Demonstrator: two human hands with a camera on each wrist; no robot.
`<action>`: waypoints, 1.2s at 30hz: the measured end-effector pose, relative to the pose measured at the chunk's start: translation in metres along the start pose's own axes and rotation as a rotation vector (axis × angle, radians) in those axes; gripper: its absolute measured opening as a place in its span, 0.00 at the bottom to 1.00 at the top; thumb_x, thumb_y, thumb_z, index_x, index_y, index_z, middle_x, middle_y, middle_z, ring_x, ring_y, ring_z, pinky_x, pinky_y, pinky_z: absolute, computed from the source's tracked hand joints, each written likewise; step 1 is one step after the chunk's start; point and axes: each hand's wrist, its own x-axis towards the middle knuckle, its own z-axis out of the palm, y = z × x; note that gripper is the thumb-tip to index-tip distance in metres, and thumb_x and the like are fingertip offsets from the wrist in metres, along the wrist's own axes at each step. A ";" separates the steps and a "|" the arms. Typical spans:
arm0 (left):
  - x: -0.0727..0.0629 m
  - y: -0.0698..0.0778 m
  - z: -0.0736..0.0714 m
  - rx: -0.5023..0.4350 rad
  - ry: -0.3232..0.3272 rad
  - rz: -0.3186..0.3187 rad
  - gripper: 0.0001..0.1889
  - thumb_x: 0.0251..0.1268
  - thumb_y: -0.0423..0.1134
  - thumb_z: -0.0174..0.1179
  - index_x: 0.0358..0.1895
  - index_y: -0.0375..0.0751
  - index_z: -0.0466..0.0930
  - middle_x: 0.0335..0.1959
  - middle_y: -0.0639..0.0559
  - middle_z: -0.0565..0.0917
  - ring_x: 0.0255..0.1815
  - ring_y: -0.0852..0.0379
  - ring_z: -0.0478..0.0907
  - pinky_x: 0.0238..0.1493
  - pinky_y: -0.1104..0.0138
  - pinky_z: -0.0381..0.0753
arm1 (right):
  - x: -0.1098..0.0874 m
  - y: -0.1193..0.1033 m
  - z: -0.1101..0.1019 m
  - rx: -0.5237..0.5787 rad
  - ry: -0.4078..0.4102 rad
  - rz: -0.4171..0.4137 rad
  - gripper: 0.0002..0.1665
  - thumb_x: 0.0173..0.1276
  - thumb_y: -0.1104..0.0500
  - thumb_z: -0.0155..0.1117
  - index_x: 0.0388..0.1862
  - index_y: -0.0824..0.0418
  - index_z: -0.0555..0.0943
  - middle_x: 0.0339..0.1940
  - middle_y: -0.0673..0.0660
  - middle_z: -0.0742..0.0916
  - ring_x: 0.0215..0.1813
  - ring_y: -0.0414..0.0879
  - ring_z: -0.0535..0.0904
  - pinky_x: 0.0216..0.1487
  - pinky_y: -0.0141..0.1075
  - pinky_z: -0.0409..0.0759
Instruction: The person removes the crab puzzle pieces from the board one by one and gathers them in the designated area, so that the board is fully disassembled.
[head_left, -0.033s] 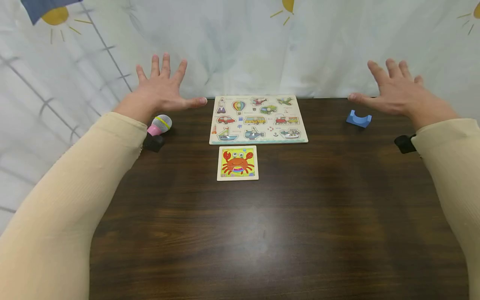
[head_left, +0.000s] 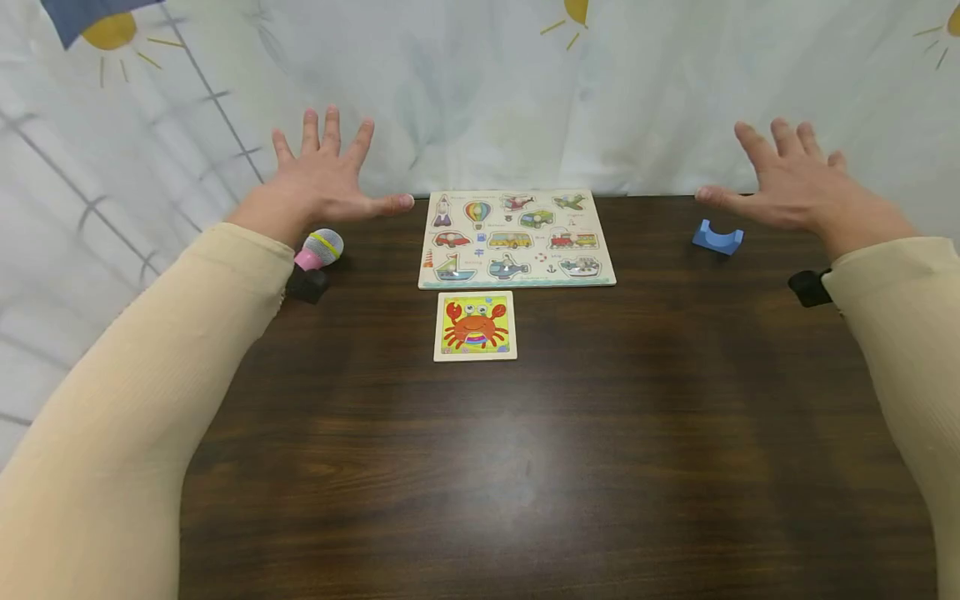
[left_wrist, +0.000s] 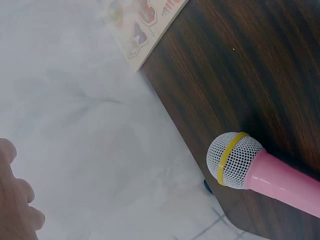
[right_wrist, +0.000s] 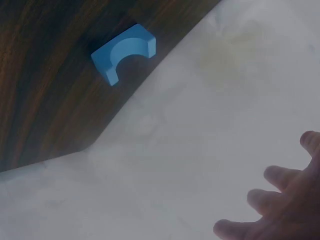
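My left hand [head_left: 318, 185] is held up above the far left of the table, fingers spread and holding nothing. Closest to it lies a toy microphone [left_wrist: 280, 180] with a pink handle, a silvery mesh head and a yellow band. On the far right, my right hand [head_left: 798, 187] also hovers with fingers spread and nothing in it. A blue arch-shaped block [head_left: 717, 239] lies on the table just below that hand. Between the hands are a vehicle peg puzzle board [head_left: 517, 240] at the back and a small framed crab puzzle [head_left: 476, 327] in front of it.
The dark wooden table [head_left: 525, 467] ends at the back against a pale patterned curtain [head_left: 495, 100]. Black straps [head_left: 306, 285] show at both wrists, by the beige sleeves [head_left: 150, 383]. A small dark object [left_wrist: 207, 187] peeks out by the table edge near the microphone.
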 end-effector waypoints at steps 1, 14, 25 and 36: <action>0.000 0.000 0.000 0.000 -0.001 -0.002 0.62 0.58 0.87 0.32 0.80 0.50 0.14 0.76 0.34 0.11 0.77 0.30 0.08 0.68 0.25 0.19 | 0.000 0.000 0.000 0.002 -0.001 0.000 0.62 0.71 0.19 0.35 0.84 0.55 0.26 0.81 0.75 0.30 0.79 0.77 0.22 0.67 0.82 0.34; 0.000 -0.003 0.003 -0.010 0.007 -0.006 0.63 0.58 0.86 0.35 0.80 0.49 0.15 0.77 0.34 0.11 0.78 0.29 0.10 0.69 0.24 0.22 | 0.005 0.001 -0.005 -0.002 -0.003 -0.018 0.61 0.73 0.23 0.38 0.85 0.58 0.30 0.82 0.78 0.37 0.81 0.79 0.34 0.69 0.79 0.43; -0.014 0.020 0.047 -0.135 -0.008 0.152 0.61 0.66 0.73 0.53 0.83 0.41 0.24 0.83 0.27 0.34 0.84 0.29 0.38 0.76 0.33 0.52 | 0.004 -0.044 0.023 0.035 -0.084 -0.144 0.55 0.78 0.30 0.46 0.86 0.60 0.38 0.82 0.77 0.53 0.79 0.77 0.51 0.70 0.73 0.55; -0.065 0.059 0.121 -0.204 -0.151 0.404 0.53 0.64 0.63 0.66 0.83 0.40 0.49 0.83 0.30 0.46 0.83 0.33 0.50 0.74 0.37 0.61 | 0.003 -0.126 0.087 0.062 -0.120 -0.363 0.47 0.77 0.39 0.59 0.83 0.60 0.55 0.80 0.70 0.65 0.79 0.67 0.63 0.74 0.62 0.64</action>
